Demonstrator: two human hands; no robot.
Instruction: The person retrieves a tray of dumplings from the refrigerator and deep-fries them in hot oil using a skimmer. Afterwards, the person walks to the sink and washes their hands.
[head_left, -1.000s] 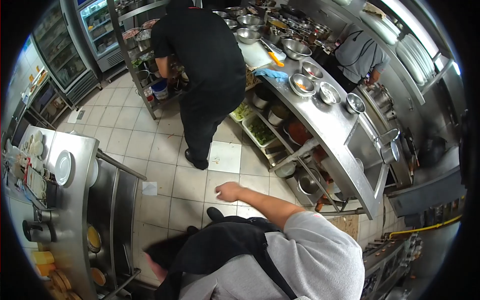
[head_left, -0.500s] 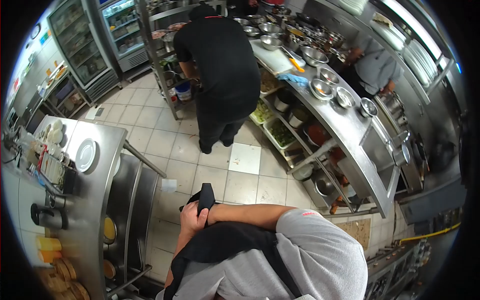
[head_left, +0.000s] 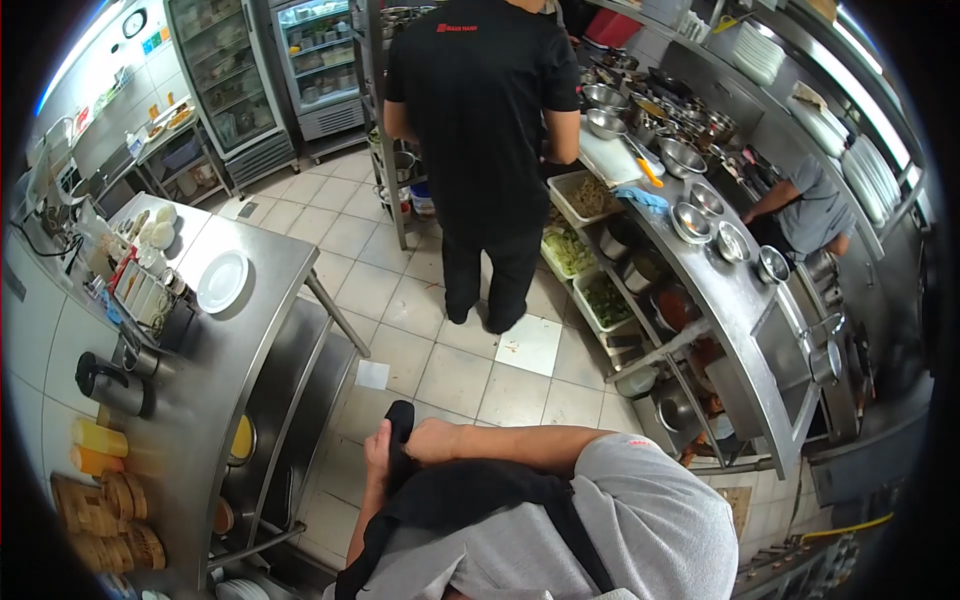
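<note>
Both of my hands are on black cloth that looks like part of my black apron [head_left: 480,482], low in front of my body. My left hand [head_left: 377,452] is closed round the cloth from the left, its thumb pointing up. Beside it, my right hand [head_left: 434,441] has its fingers curled against the same cloth, with the forearm stretched across from the grey sleeve. A rounded black end [head_left: 401,412] sticks up between the two hands. Where the fingers meet the cloth is partly hidden.
A person in black [head_left: 480,120] stands ahead, back turned. Another person in grey [head_left: 815,205] is behind the right counter [head_left: 715,315], which holds metal bowls. The left steel counter [head_left: 255,330] bears a white plate [head_left: 222,281], a black jug and wooden pieces.
My right hand, earlier stretched out over the floor, has come back to the black cloth, and my left hand has come into view holding it. The person in black has straightened up. The view has shifted.
</note>
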